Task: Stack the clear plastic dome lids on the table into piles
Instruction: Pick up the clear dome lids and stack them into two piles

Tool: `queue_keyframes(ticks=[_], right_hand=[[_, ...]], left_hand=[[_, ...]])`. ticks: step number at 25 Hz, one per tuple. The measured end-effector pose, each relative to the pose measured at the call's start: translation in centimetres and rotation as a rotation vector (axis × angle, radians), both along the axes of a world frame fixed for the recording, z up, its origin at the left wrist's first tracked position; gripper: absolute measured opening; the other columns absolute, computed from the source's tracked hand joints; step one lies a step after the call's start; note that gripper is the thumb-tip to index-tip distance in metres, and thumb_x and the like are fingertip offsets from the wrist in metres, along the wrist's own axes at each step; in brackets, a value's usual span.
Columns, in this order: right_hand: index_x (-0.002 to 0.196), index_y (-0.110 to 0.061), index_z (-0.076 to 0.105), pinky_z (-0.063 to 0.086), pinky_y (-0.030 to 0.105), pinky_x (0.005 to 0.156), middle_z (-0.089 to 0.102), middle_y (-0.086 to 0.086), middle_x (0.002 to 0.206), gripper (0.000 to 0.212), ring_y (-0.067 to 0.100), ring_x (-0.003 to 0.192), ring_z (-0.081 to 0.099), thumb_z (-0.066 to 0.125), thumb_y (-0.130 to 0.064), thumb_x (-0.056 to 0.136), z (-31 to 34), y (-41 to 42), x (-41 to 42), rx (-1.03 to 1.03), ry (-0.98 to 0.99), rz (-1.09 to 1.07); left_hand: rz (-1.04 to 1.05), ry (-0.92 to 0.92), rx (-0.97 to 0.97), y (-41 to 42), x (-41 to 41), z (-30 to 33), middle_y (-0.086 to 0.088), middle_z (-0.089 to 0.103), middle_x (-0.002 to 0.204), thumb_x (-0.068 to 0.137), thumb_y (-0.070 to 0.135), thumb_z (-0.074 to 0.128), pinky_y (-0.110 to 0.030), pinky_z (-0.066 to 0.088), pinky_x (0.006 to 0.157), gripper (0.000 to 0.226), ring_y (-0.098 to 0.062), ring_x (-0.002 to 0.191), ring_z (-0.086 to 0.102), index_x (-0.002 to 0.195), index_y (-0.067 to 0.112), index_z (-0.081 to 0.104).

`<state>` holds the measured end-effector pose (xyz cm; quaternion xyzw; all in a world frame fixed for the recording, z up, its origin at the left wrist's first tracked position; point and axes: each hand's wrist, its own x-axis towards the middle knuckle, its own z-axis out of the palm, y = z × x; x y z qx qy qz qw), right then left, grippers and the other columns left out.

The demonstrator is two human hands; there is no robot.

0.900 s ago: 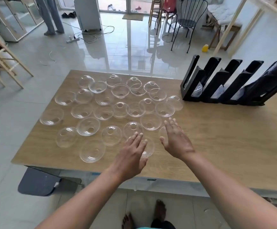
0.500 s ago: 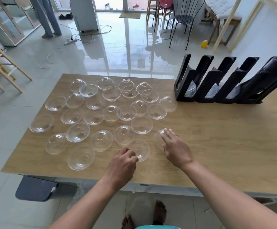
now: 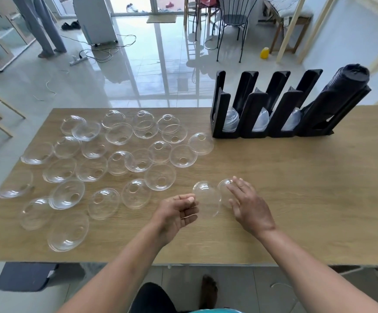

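The right hand (image 3: 250,205) covers most of a clear lid (image 3: 225,188), so whether the fingers grip it or only rest on it cannot be told. The left hand (image 3: 176,212) pinches the rim of another lid (image 3: 207,198), whose near edge fades into glare. In the black rack (image 3: 262,114), the stacked lids (image 3: 229,120) show only between the dividers, and their count is unclear. A dark sleeve (image 3: 341,89) in the rack's last slot hides whatever it holds. Far lids overlap, their outlines hard to separate. The picture's top edge cuts off a standing person (image 3: 40,23) above the legs, and both forearms run off the bottom.
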<state>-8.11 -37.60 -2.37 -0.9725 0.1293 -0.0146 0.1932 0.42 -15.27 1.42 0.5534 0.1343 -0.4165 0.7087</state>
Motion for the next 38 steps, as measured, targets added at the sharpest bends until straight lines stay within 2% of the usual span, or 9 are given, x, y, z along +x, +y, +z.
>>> queue_keyframes(ticks=[3,6,11,14,21,25,31,34,38], right_hand=[[0.141,-0.024,0.054,0.051,0.038,0.1,0.043,-0.001,0.155,0.048,0.021,0.143,0.037,0.064,-0.017,0.094,-0.3,-1.2,-0.3,0.027,-0.002,-0.006],[0.142,-0.024,0.052,0.048,0.039,0.106,0.042,-0.001,0.156,0.049,0.021,0.145,0.035,0.064,-0.019,0.094,-0.7,-1.6,-0.3,0.049,-0.012,0.001],[0.148,-0.028,0.043,0.032,0.033,0.116,0.032,-0.001,0.161,0.055,0.021,0.15,0.026,0.062,-0.025,0.096,-1.6,-1.5,-0.1,0.061,0.005,0.003],[0.15,-0.029,0.04,0.031,0.033,0.116,0.029,-0.003,0.163,0.057,0.019,0.15,0.025,0.061,-0.028,0.097,-1.4,-1.8,0.2,0.037,0.029,0.013],[0.147,-0.024,0.045,0.026,0.034,0.12,0.036,0.002,0.159,0.06,0.022,0.149,0.027,0.067,-0.031,0.092,0.6,-0.7,1.3,-0.025,0.051,0.038],[0.126,-0.017,0.063,0.051,0.044,0.098,0.063,0.005,0.129,0.043,0.027,0.121,0.053,0.073,-0.018,0.084,2.8,2.4,7.6,-0.085,-0.23,0.192],[0.111,-0.021,0.065,0.049,0.043,0.085,0.057,0.005,0.099,0.022,0.025,0.093,0.054,0.054,-0.014,0.093,2.6,5.2,15.6,-0.283,0.038,0.285],[0.097,-0.019,0.071,0.049,0.039,0.077,0.057,0.002,0.089,0.018,0.022,0.084,0.053,0.053,-0.021,0.098,2.6,4.3,14.8,-0.245,-0.016,0.303],[0.085,-0.028,0.073,0.051,0.03,0.069,0.062,-0.008,0.088,0.006,0.01,0.077,0.056,0.069,-0.03,0.089,4.2,2.0,11.8,0.274,-0.079,0.049]], left_hand=[[0.124,0.211,0.042,0.0,-0.4,-2.0,-0.008,0.073,0.091,0.091,0.009,0.064,-0.034,0.055,0.078,0.011,-0.02,0.078,0.069,0.101,0.007,0.069],[0.234,0.054,0.258,0.8,-0.9,-3.4,-0.006,0.074,0.085,0.092,0.012,0.065,-0.03,0.057,0.067,0.011,-0.018,0.073,0.07,0.101,0.006,0.069],[-0.159,-1.071,0.812,0.9,-1.1,-3.7,0.016,0.061,0.121,0.084,0.05,0.065,-0.021,0.049,0.083,0.046,-0.002,0.106,0.057,0.125,0.033,0.057],[-0.592,-1.377,0.962,-1.3,-0.8,-4.8,0.006,0.042,0.148,0.081,0.059,0.067,-0.034,0.039,0.107,0.08,-0.016,0.134,0.038,0.147,0.028,0.037],[-0.352,-1.513,0.915,1.2,0.2,-5.1,0.001,0.048,0.144,0.089,0.048,0.062,-0.032,0.042,0.106,0.06,-0.018,0.131,0.042,0.142,0.023,0.046],[-0.249,-1.595,1.13,4.3,3.4,-4.4,-0.002,0.062,0.126,0.081,0.02,0.07,-0.041,0.047,0.092,0.041,-0.025,0.111,0.055,0.122,0.016,0.063],[-0.422,-1.642,1.227,4.8,5.3,-3.4,0.003,0.066,0.085,0.078,0.015,0.076,-0.039,0.047,0.073,0.007,-0.025,0.086,0.054,0.078,0.017,0.069],[-0.247,-1.507,1.029,5.1,4.6,-2.3,0.009,0.066,0.085,0.084,0.02,0.076,-0.034,0.049,0.073,0.004,-0.019,0.086,0.054,0.085,0.021,0.073],[0.088,-0.994,0.595,4.6,4.0,-0.7,0.013,0.072,0.083,0.088,0.023,0.075,-0.018,0.052,0.066,0.006,-0.005,0.079,0.066,0.089,0.029,0.077]])
